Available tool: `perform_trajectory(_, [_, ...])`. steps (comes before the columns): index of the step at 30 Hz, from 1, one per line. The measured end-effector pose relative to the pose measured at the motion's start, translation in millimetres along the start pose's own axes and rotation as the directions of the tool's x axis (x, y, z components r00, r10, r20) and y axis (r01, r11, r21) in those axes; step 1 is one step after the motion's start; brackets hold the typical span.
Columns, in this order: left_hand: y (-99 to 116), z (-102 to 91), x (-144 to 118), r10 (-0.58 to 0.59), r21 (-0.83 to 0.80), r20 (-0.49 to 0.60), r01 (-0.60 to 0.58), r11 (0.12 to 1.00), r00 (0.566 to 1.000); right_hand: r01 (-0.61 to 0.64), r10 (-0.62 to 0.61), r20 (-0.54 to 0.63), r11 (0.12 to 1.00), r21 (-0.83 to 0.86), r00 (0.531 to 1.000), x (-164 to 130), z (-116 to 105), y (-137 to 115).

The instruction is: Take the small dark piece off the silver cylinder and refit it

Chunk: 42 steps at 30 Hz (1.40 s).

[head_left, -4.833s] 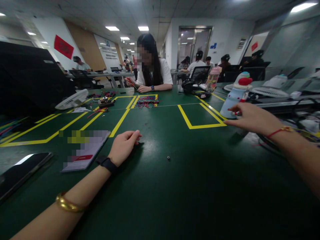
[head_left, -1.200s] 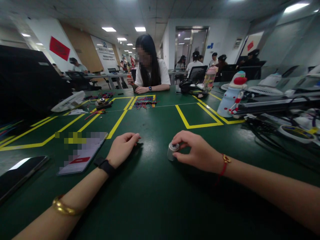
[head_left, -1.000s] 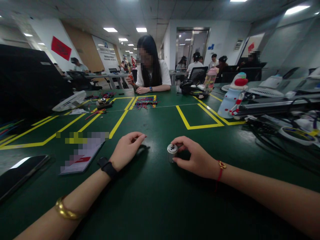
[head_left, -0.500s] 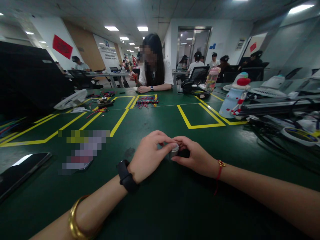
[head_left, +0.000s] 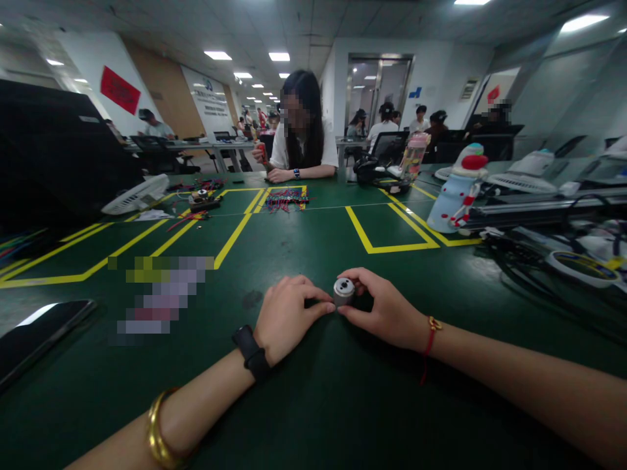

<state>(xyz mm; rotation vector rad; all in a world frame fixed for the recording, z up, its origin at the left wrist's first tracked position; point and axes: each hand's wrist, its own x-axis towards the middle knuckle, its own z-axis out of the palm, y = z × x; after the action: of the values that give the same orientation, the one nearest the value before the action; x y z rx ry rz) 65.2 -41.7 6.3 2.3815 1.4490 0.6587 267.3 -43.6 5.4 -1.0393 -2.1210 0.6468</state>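
Half a second earlier the left hand point(head_left: 287, 316) had its fingertips draped over the top of the small metal cylinder point(head_left: 343, 291); now it had slid back a touch, and the cylinder's round end face, with a dark hole in it, showed tilted up toward the camera. Further back in time that left hand had lain idle on the green table point(head_left: 313, 405) while the right worked alone.

The right hand point(head_left: 385, 310) was curled round the cylinder from the right, forefinger over its far edge and thumb low at its base, pinching it. The left hand sat loosely closed, fingertips together and pressing the cylinder's left side; whether it truly gripped or only steadied, I could not tell. The cylinder stood on the table between the two hands, well short of the yellow-taped box point(head_left: 392, 228).

The phone point(head_left: 34, 336) lay far left, and a person point(head_left: 304, 143) sat across the table.
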Motion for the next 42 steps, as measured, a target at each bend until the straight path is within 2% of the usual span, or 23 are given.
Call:
perform_trajectory(3, [1, -1.3, 2, 0.011, -0.015, 0.002, -0.011, 1.000, 1.000, 0.015, -0.015, 0.002, 0.999, -0.031, 1.000, -1, 2, -1])
perform_trajectory(6, [-3, -10.3, 3, -0.026, -0.129, 0.003, 0.027, 0.991, 1.000, 0.020, -0.020, 0.000, 0.995, -0.093, 1.000, 0, -4, 0])
perform_trajectory(8, [-13, -20.2, 4, -0.122, -0.203, -0.025, 0.115, 0.972, 0.992, -0.011, 0.004, -0.038, 0.984, -0.175, 0.999, 5, -21, 6])
perform_trajectory(10, [-28, -30.9, 5, -0.238, -0.236, -0.071, 0.215, 0.948, 0.969, -0.091, 0.056, -0.122, 0.948, -0.305, 0.991, 10, -50, 19])
perform_trajectory(12, [-48, -39.2, 7, -0.335, -0.290, -0.115, 0.291, 0.912, 0.935, -0.221, 0.114, -0.245, 0.855, -0.469, 0.963, 15, -90, 39])
perform_trajectory(14, [-67, -42.7, 9, -0.428, -0.354, -0.167, 0.351, 0.867, 0.888, -0.379, 0.201, -0.340, 0.691, -0.615, 0.919, 16, -131, 63])
perform_trajectory(17, [-86, -39.5, 13, -0.486, -0.392, -0.229, 0.377, 0.839, 0.843, -0.532, 0.420, -0.351, 0.473, -0.702, 0.837, 12, -182, 99])
perform_trajectory(20, [-90, -33.5, 15, -0.466, -0.360, -0.272, 0.360, 0.861, 0.842, -0.607, 0.533, -0.365, 0.396, -0.689, 0.763, 3, -207, 123])
perform_trajectory(23, [-86, -30.7, 15, -0.438, -0.325, -0.263, 0.349, 0.879, 0.859, -0.657, 0.594, -0.384, 0.350, -0.668, 0.707, -1, -213, 133])
perform_trajectory(26, [-84, -29.9, 15, -0.440, -0.315, -0.265, 0.354, 0.881, 0.858, -0.657, 0.563, -0.412, 0.347, -0.670, 0.717, 1, -205, 124])
perform_trajectory(28, [-85, -29.2, 15, -0.439, -0.318, -0.278, 0.349, 0.881, 0.854, -0.624, 0.457, -0.449, 0.375, -0.685, 0.768, 7, -188, 106])
perform_trajectory(29, [-86, -28.8, 15, -0.437, -0.319, -0.280, 0.347, 0.882, 0.854, -0.583, 0.390, -0.442, 0.421, -0.695, 0.808, 10, -174, 94])
perform_trajectory(31, [-87, -27.8, 15, -0.437, -0.322, -0.283, 0.345, 0.882, 0.854, -0.433, 0.268, -0.341, 0.574, -0.695, 0.901, 16, -134, 65])
perform_trajectory(32, [-88, -27.4, 15, -0.437, -0.321, -0.283, 0.345, 0.882, 0.854, -0.291, 0.206, -0.207, 0.737, -0.610, 0.956, 18, -110, 50])
perform_trajectory(33, [-88, -27.1, 15, -0.438, -0.321, -0.285, 0.346, 0.882, 0.853, -0.168, 0.150, -0.076, 0.851, -0.498, 0.986, 19, -86, 36])
perform_trajectory(35, [-88, -26.8, 15, -0.437, -0.320, -0.287, 0.345, 0.882, 0.852, -0.008, 0.037, 0.081, 0.941, -0.339, 0.996, 17, -39, 12])
perform_trajectory(37, [-88, -27.1, 14, -0.431, -0.316, -0.288, 0.340, 0.886, 0.855, 0.066, -0.028, 0.139, 0.960, -0.273, 0.990, 14, -4, -2])
perform_trajectory(38, [-87, -27.4, 14, -0.428, -0.315, -0.289, 0.337, 0.887, 0.856, 0.087, -0.049, 0.151, 0.961, -0.261, 0.987, 13, 6, -6])
perform_trajectory(40, [-86, -28.2, 14, -0.423, -0.315, -0.286, 0.333, 0.889, 0.860, 0.104, -0.068, 0.156, 0.965, -0.241, 0.985, 13, 10, -7])
perform_trajectory(42, [-85, -28.9, 14, -0.422, -0.317, -0.285, 0.331, 0.889, 0.861, 0.064, -0.039, 0.103, 0.967, -0.247, 0.994, 17, -7, -1])
